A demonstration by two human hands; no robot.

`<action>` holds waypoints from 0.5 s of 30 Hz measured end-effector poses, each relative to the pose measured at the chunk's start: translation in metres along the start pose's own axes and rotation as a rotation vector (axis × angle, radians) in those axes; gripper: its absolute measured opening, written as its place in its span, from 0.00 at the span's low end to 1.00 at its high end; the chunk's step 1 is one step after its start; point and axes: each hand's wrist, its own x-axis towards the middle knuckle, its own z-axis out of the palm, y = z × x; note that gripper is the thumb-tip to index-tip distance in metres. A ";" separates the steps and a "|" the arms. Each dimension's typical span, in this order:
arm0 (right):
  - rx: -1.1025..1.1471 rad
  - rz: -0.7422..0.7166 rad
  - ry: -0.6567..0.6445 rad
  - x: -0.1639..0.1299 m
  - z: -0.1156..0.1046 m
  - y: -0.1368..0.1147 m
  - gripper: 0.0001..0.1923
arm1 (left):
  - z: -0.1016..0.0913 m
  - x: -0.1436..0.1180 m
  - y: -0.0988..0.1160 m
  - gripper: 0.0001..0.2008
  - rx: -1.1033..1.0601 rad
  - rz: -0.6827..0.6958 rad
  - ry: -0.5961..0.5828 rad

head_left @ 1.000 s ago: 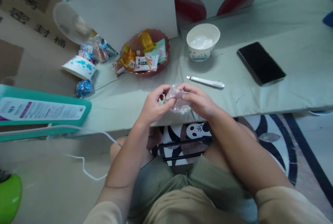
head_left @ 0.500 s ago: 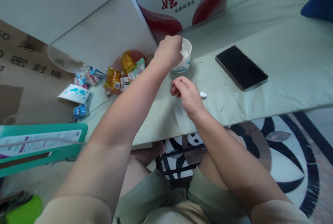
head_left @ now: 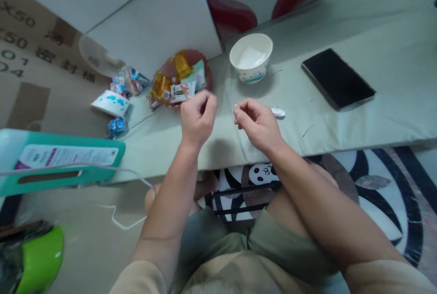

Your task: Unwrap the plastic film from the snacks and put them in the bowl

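Both hands hover loosely curled over the pale green bench point(head_left: 341, 130), left hand point(head_left: 197, 116) and right hand point(head_left: 256, 123) seemingly empty, near the white paper bowl point(head_left: 251, 64).

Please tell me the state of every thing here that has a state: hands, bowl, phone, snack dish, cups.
left hand: curled shut, holds nothing visible
right hand: fingers pinched, over the white tool
paper bowl: upright, clear wrapper inside
phone: screen dark, lying flat
snack dish: full of packets
paper cup: tipped on its side
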 end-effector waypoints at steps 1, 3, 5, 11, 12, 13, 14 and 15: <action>-0.047 -0.031 -0.073 -0.011 0.007 -0.003 0.11 | -0.009 -0.028 -0.014 0.21 0.034 -0.052 0.013; -0.160 -0.075 -0.310 -0.039 0.028 -0.005 0.11 | -0.021 -0.075 -0.043 0.24 0.292 -0.221 -0.065; -0.319 -0.114 -0.673 -0.074 0.056 0.001 0.11 | -0.027 -0.104 -0.064 0.23 0.385 -0.303 -0.128; -0.860 -0.034 -1.535 -0.198 0.127 0.060 0.12 | -0.030 -0.119 -0.075 0.17 0.613 -0.297 -0.280; -0.890 -0.014 -1.560 -0.216 0.129 0.070 0.11 | -0.030 -0.119 -0.073 0.18 0.641 -0.287 -0.301; -0.917 0.005 -1.566 -0.232 0.129 0.077 0.11 | -0.030 -0.119 -0.072 0.18 0.651 -0.281 -0.314; -0.926 0.018 -1.567 -0.247 0.127 0.083 0.12 | -0.030 -0.120 -0.071 0.19 0.653 -0.278 -0.323; -0.929 0.033 -1.563 -0.260 0.124 0.087 0.12 | -0.030 -0.120 -0.071 0.19 0.652 -0.280 -0.329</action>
